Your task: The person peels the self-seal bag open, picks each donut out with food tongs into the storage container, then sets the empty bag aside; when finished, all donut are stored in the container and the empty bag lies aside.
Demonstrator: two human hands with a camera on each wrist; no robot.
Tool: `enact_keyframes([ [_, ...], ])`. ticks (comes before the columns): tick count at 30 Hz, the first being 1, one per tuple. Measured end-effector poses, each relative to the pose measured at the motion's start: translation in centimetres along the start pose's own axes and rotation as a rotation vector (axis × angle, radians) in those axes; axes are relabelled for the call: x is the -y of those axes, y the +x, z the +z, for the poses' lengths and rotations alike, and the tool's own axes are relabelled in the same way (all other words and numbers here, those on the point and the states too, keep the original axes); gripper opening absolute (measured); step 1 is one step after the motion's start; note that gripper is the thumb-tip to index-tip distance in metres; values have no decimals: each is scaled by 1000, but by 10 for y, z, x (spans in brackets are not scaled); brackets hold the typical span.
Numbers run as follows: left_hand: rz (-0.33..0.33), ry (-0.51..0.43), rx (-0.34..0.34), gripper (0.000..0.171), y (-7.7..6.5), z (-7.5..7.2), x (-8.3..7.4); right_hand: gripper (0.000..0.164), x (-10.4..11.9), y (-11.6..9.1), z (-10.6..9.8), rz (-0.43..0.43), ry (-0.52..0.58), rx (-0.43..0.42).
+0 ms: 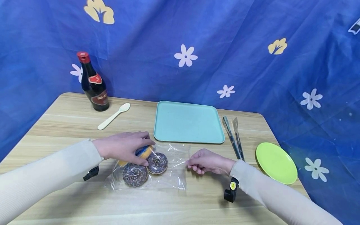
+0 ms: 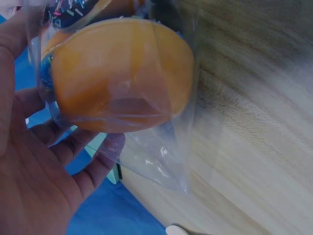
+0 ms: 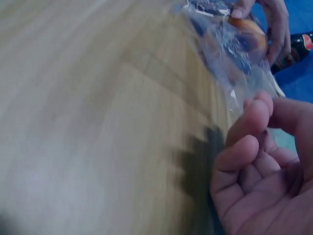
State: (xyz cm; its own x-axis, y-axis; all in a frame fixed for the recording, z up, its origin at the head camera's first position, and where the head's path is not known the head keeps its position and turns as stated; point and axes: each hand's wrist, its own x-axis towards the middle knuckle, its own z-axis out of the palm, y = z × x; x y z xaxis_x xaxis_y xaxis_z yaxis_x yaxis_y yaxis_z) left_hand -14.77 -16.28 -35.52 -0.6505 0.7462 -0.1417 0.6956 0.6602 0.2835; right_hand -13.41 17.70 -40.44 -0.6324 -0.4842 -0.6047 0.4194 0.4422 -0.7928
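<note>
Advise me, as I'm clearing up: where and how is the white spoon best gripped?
Probably pinch the white spoon's handle from above, coming from the near side: it lies flat, narrow handle nearer the head camera than the bowl.

Head pic bright, wrist pics dimmer, R blurry.

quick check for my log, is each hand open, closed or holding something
Left hand: holding the clear plastic bag of round sprinkled doughnuts.
Right hand: pinching that bag's edge.

Clear plastic bag (image 1: 177,157) — glossy, crinkled; light-brown wood-grain tabletop (image 1: 135,207) — smooth; blue flower-print cloth backdrop (image 1: 146,53), matt, creased; tall dark bottle (image 1: 90,89), glossy.
</note>
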Motion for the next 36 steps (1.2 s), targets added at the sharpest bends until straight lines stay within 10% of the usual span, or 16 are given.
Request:
enact_keyframes([
  [15, 3, 5, -2, 76, -1, -1, -1, 25, -6, -3, -15, -63, -91, 71],
  [36, -5, 1, 8, 76, -2, -2, -3, 45, -4, -10, 30, -2, -124, 23],
])
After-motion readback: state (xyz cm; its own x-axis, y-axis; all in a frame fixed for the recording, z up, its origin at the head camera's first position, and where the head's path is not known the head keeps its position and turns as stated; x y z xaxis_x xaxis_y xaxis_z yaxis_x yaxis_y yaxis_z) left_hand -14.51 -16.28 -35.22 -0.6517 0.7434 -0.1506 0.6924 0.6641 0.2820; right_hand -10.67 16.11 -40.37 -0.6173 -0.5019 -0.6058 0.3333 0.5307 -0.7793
